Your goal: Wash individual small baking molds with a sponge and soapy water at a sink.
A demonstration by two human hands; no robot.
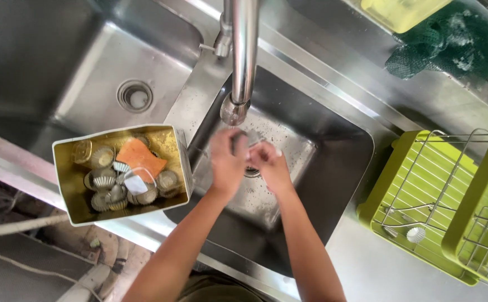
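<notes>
Small dark object [239, 141]: gripped in left hand [228, 163], under steel faucet spout [236, 109], over right sink basin [333, 140].
Right hand [269, 165]: closed beside it; contents indistinct.
Square gold tin [122, 173]: holds fluted metal moulds [105, 182].

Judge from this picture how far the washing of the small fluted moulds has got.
Done: one fluted mould lies in the green drying rack. In hand: left hand and right hand meet under the tap; what they hold is blurred. Left: many moulds in the metal tin.
</notes>
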